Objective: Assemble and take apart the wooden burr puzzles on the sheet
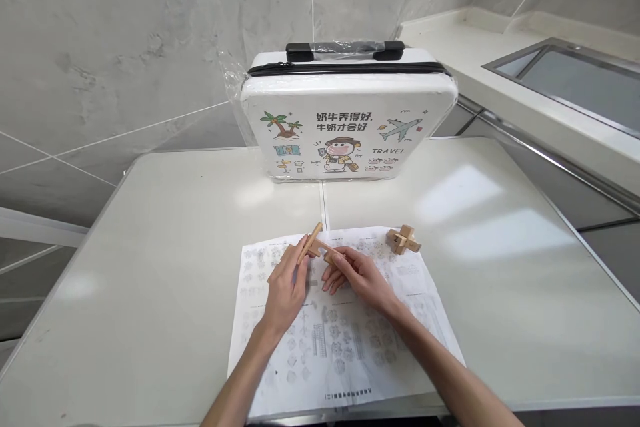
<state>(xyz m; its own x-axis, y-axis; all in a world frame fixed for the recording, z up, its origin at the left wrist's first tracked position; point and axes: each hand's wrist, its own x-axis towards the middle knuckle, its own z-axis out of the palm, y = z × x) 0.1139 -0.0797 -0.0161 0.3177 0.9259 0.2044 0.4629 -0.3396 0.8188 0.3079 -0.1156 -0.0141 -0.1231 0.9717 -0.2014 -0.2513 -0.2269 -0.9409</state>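
Note:
My left hand (286,283) is closed on a slim wooden stick (311,241) that tilts up and to the right. My right hand (356,273) pinches another short wooden piece (329,255), and its tip meets the stick between my hands. Both hands hover over a large printed instruction sheet (345,340) spread on the white table (165,253). An assembled wooden burr puzzle (403,239) lies on the sheet's upper right corner, a short way right of my right hand.
A small white suitcase (349,121) with cartoon prints and a black handle stands upright at the table's far edge, against a grey marbled wall. To the right runs a white counter with a steel sink (575,83).

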